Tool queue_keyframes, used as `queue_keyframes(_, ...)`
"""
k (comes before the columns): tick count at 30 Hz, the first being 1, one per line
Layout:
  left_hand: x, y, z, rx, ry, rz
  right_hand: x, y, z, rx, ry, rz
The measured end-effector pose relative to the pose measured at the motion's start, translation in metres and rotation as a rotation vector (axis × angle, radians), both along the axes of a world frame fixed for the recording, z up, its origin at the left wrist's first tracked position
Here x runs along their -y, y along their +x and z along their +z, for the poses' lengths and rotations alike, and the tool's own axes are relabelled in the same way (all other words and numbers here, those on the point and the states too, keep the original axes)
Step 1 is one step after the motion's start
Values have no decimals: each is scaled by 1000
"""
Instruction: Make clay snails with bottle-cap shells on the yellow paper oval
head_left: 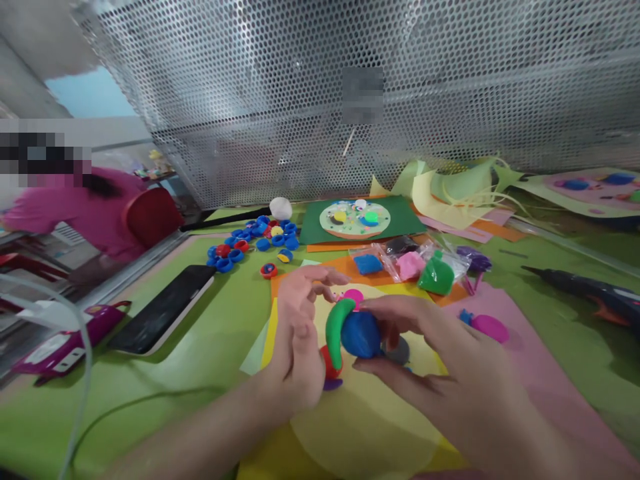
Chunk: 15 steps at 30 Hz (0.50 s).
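My right hand point(445, 360) grips a blue clay ball point(360, 335) between thumb and fingers. A curved green clay strip point(337, 330) lies along the ball's left side. Close to that strip, my left hand point(300, 333) is open, its fingers bent and apart, with nothing visibly held. Below and behind the ball lies a pale yellow paper circle point(365, 427) on yellow paper. Partly hidden around the ball are a red piece point(331, 363), a purple piece point(333, 385), a pink piece point(354, 297) and a grey disc point(399, 350).
Bagged clay point(436, 273) and a decorated paper disc point(355, 219) are at the back. Several blue and red caps point(233, 253), a phone point(163, 310) and a magenta device point(70, 340) with a cable are left. A glue gun point(585, 290) lies right. A person in pink point(85, 213) sits far left.
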<state>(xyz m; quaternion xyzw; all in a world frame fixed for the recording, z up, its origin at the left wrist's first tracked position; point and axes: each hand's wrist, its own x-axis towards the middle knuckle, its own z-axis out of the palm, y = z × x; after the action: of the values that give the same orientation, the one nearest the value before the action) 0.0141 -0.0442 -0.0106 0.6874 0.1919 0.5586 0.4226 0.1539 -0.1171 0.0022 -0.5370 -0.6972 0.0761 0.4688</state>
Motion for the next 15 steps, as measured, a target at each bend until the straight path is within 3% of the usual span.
queue_keyframes(4,6,2,-2,-50,-28,-11,1,-2,-2,-47,15,-6)
queue_keyframes(15,17,10,-2,27,-121,-7,4,-6,-3,104,223,-48)
